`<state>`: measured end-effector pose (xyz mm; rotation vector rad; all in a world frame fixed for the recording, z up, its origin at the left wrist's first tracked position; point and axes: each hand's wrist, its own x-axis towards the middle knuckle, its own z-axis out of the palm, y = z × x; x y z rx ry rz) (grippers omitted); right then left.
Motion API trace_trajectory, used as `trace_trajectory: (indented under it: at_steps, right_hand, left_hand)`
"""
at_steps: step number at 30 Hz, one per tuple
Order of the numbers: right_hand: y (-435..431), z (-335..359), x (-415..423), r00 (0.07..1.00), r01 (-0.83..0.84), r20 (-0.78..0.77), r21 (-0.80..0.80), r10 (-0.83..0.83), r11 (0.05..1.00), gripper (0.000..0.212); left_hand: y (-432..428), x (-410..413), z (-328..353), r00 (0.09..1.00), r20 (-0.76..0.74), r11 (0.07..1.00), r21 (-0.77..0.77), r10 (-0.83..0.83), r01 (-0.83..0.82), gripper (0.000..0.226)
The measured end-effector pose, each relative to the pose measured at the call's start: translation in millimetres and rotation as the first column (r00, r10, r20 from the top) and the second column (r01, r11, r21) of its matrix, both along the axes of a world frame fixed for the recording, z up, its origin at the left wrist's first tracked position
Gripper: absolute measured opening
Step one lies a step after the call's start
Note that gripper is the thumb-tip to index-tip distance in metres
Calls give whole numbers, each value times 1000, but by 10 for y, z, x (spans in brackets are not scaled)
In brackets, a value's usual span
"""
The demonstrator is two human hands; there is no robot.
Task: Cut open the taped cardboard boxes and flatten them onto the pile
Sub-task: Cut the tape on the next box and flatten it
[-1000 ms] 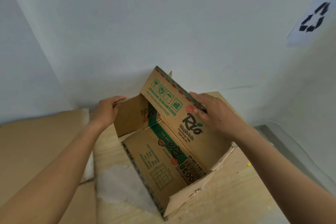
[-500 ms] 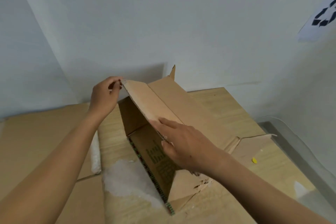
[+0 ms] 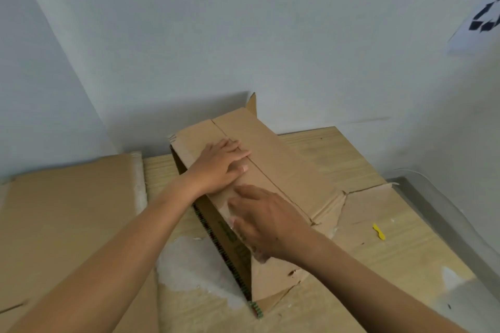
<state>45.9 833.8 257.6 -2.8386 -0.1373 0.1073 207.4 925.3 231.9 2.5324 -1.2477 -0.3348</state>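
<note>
The cardboard box (image 3: 286, 159) lies half collapsed on the wooden surface (image 3: 338, 149) in the wall corner, its printed side not yet down. The left hand (image 3: 221, 167) presses the top panel, fingers (image 3: 235, 147) straight and close together. The right hand (image 3: 265, 222) presses nearer the person, fingers loosely spread. The board looks light, stiff and springy at its creases, so flat palms along the fold should serve best.
</note>
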Motion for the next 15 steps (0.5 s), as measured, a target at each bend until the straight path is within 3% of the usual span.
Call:
trace_trajectory:
  at_steps: [3, 8, 11, 15]
  right_hand:
    - [-306, 33, 22, 985, 164, 46, 85, -169, 983, 39]
    - [-890, -23, 35, 901, 433, 43, -47, -431, 900, 48]
    - [-986, -131, -29, 876, 477, -47, -54, -480, 877, 56]
    - [-966, -173, -81, 870, 488, -55, -32, -489, 872, 57]
  left_hand:
    - [-5, -35, -47, 999, 36, 1000, 17, 6, -6, 51]
    - [-49, -121, -36, 998, 52, 999, 21, 24, -25, 50]
    - [-161, -236, -1, 994, 89, 996, 55, 71, -76, 49]
    - [-432, -438, -24, 992, 81, 988, 114, 99, -108, 58]
